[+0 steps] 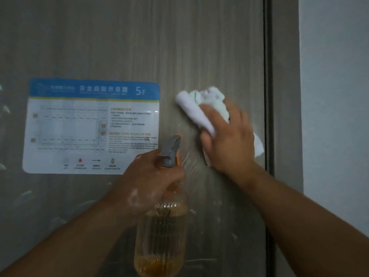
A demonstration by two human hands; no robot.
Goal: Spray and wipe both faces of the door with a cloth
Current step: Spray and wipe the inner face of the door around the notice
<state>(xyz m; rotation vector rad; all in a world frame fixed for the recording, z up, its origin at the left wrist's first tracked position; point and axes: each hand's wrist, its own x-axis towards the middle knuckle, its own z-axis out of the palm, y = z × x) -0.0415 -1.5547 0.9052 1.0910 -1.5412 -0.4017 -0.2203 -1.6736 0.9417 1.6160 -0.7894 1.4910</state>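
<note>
A grey-brown wooden door (179, 47) fills most of the picture. On the left side, about halfway up, a big sign (91, 126) is stuck flat on the door. The sign has a blue strip on top with "5F" in it, and a white part below with a floor map and small writing. Thin wet streaks shine on the door at the far left and lower down in the middle. In the lower middle of the picture, the left hand (147, 182) comes up from the bottom left corner. Its fingers are curled tight round the neck of a spray bottle (161, 226), just under the grey spray head. The bottle is clear with ribs, has orange-yellow liquid inside, and stands upright in front of the door. A little higher and to the right, near the middle of the picture, a white cloth (195, 110) is bunched up against the door. The right hand (229, 136) lies on top of it. Its fingers are bent over the cloth, holding it and pressing it on the wood, though they look a bit blurry. Some cloth pokes out at the right side of the hand too. Right of the hand, a dark line runs from top to bottom beside the door frame (283, 96). At the far right is a pale wall (335, 96).
</note>
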